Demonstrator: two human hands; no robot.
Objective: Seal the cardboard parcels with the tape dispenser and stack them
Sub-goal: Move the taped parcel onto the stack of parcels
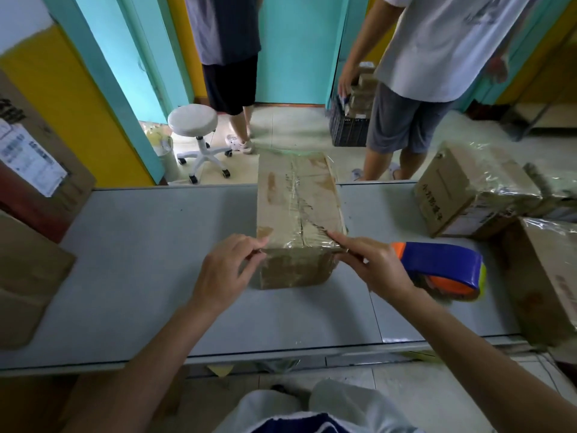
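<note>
Cardboard parcel (296, 198) at the middle of the table (140, 260), its clear tape under smoothing. The left hand (224, 270) pinches the near left corner, apparently to steady it. The right hand (377, 267), holding nothing, presses an outstretched forefinger along the near right edge. The tape dispenser (446, 267) lies just right, within reach. At far right, taped parcels (452, 195) are partly cropped; the tape's end is indistinct.

We face a grey table (150, 276); beyond it we see yellow walls (62, 98) with teal door frames (125, 89), a pale tiled floor (290, 129) and a round white stool (193, 120) (on castors).
</note>
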